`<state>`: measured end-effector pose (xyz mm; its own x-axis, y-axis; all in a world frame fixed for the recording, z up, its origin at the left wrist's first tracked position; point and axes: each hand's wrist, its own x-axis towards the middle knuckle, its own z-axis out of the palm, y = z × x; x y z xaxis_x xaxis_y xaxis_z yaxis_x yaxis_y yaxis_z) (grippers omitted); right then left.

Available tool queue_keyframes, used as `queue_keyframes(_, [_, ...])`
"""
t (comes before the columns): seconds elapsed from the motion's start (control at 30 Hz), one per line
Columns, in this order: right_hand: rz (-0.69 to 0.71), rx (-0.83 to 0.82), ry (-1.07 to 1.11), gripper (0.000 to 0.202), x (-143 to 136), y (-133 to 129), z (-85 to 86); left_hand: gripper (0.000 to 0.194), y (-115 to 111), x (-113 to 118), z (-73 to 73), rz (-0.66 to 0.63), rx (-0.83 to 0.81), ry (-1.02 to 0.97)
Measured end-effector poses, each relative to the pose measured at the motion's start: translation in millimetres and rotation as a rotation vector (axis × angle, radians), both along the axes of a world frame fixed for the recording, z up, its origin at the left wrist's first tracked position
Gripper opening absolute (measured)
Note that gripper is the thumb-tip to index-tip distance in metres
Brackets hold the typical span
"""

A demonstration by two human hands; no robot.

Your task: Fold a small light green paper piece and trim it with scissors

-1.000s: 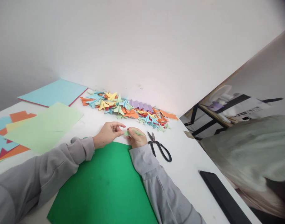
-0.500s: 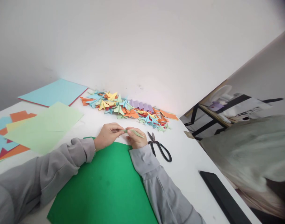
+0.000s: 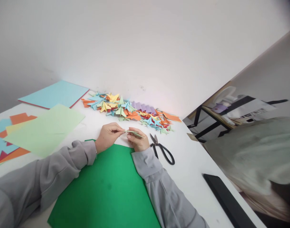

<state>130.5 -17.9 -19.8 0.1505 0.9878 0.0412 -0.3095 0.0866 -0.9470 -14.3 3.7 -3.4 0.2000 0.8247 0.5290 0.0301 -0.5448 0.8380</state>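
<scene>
Between my two hands is a small folded piece of light green paper (image 3: 135, 133), raised above the far edge of a large green sheet (image 3: 109, 186). My left hand (image 3: 109, 135) pinches its left tip between thumb and fingers. My right hand (image 3: 139, 142) grips the wider right part, with the fingers behind it and the thumb in front. The fingers partly hide the paper, so its exact folds cannot be made out. Just right of my right hand lie black-handled scissors (image 3: 162, 149), blades pointing away. Beyond the hands spreads a pile of small folded paper planes (image 3: 121, 107) in several colours.
Light green sheets (image 3: 47, 126) overlap coloured paper scraps (image 3: 23, 118) on the left. Behind them lies a light blue sheet stack (image 3: 55, 93) near the wall. A black flat bar (image 3: 225, 199) rests at the table's right edge, with a person in a pale top (image 3: 259, 155) beyond.
The folded paper has turned slightly in my fingers, its right end tilting and rising a little. Both hands have shifted slightly, and the left fingertips have moved a bit leftward.
</scene>
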Motion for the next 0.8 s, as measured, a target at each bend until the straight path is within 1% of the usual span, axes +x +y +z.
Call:
queue_keyframes(0.1, [-0.035, 0.017, 0.029, 0.045, 1.6, 3.3, -2.8, 0.007, 1.5, -0.3, -0.7, 0.079, 0.014, -0.019])
queue_keyframes(0.17, [-0.104, 0.074, -0.031, 0.048, 1.7, 4.5, -4.1, 0.006, 2.2, -0.7, -0.8, 0.122, 0.009, -0.015])
queue_keyframes(0.27, [-0.251, 0.177, -0.296, 0.041, 0.6, 2.6, -4.1, 0.005, 2.6, -1.3, -0.8, 0.158, 0.014, 0.024])
queue_keyframes(0.37, [-0.350, 0.297, -0.581, 0.024, -1.0, -2.3, -2.4, 0.007, 2.2, -1.3, -0.7, 0.159, 0.039, 0.063])
queue_keyframes(0.43, [-0.350, 0.394, -0.700, 0.014, -1.6, -5.1, -1.2, 0.008, 1.5, -0.7, -0.5, 0.134, 0.059, 0.091])
queue_keyframes(0.53, [-0.342, 0.492, -0.774, 0.010, -1.5, -7.2, 0.0, 0.010, 0.2, 0.3, -0.3, 0.066, 0.065, 0.117])
queue_keyframes(0.67, [-0.365, 0.503, -0.796, 0.010, -0.8, -8.0, 1.0, 0.011, -1.1, 0.8, -0.1, -0.006, 0.030, 0.104])
queue_keyframes(0.8, [-0.355, 0.485, -0.798, 0.010, -0.6, -8.7, 1.3, 0.010, -2.5, 0.5, 1.8, -0.010, 0.019, 0.126])
